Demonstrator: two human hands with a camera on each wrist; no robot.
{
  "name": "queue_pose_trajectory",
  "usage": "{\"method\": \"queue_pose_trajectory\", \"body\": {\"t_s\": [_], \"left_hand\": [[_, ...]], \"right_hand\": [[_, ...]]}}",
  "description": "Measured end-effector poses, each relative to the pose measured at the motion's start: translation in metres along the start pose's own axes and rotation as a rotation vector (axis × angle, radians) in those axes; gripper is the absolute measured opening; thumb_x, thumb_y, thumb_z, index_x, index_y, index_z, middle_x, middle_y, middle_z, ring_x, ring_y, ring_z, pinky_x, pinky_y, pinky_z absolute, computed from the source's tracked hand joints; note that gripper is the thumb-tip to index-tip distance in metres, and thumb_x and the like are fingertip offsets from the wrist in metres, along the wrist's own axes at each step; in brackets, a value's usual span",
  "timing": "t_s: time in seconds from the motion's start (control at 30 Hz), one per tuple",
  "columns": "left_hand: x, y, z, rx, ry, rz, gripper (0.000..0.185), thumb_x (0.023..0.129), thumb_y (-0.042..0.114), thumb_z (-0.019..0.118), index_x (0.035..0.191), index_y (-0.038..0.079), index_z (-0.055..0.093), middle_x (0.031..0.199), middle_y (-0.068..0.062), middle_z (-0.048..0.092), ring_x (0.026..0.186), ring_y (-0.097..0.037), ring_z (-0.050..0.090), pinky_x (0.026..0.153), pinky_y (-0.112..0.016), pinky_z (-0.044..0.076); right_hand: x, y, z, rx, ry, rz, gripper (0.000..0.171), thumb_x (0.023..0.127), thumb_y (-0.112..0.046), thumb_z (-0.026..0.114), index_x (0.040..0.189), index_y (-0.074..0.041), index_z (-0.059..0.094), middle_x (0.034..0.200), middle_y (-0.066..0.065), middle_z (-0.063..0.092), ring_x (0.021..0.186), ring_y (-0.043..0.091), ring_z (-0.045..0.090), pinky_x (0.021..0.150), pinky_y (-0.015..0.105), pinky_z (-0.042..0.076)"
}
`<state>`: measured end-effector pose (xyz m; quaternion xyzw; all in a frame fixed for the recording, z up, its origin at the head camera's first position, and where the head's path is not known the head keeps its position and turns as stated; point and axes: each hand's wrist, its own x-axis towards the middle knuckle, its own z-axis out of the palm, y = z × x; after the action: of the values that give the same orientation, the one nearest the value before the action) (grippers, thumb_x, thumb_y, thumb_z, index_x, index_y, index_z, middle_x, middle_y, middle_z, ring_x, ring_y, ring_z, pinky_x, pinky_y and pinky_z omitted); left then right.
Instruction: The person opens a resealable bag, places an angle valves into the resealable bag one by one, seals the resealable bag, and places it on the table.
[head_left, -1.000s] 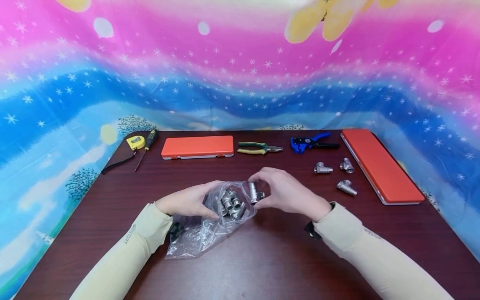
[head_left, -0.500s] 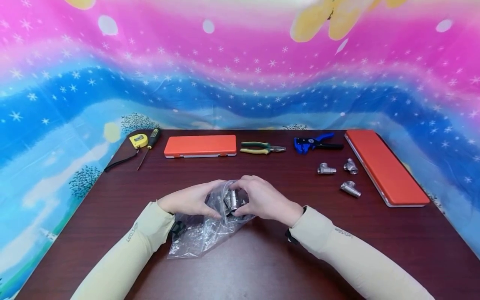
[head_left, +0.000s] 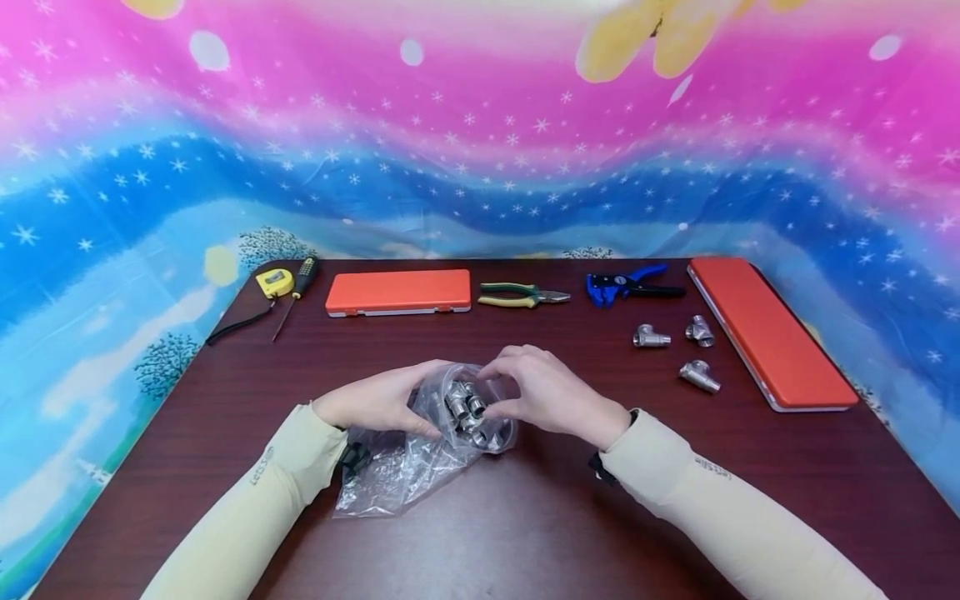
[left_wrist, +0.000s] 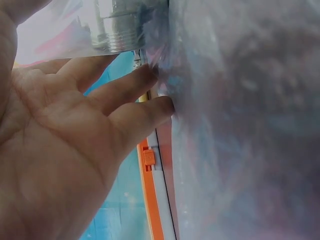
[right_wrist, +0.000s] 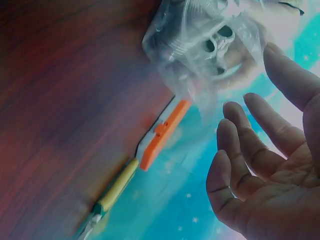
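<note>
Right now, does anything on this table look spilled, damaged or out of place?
Nothing stands out. Three loose fittings lie apart on the table, the rest sit in the plastic bag between the left hand and right hand.

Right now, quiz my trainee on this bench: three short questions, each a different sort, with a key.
1. True or false: the left hand holds the clear bag.
2. How many loose fittings lie on the table beside the right orange case? A two, B three, C five.
3. Which tool lies between the pliers and that case?

Key: 1 true; 2 B; 3 the blue stripper.
</note>
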<state>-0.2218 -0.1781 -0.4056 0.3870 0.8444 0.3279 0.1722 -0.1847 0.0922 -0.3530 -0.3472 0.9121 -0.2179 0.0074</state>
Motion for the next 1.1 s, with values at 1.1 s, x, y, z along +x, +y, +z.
{"method": "queue_pose_trajectory", "body": {"t_s": [1.1], "left_hand": [[-0.002,-0.003,0.001,0.041,0.006,-0.053,0.093,0.079,0.042,0.083,0.154,0.026,0.031,0.153,0.007,0.037,0.137,-0.011,0.037,0.108,-0.041,0.037]], "right_hand": [[-0.148,0.197,-0.090,-0.347,-0.192,0.184,0.058,0.074,0.000,0.084,0.129,-0.009,0.065,0.125,0.016,0.062,0.110,0.037,0.059,0.082,0.050,0.053]]}}
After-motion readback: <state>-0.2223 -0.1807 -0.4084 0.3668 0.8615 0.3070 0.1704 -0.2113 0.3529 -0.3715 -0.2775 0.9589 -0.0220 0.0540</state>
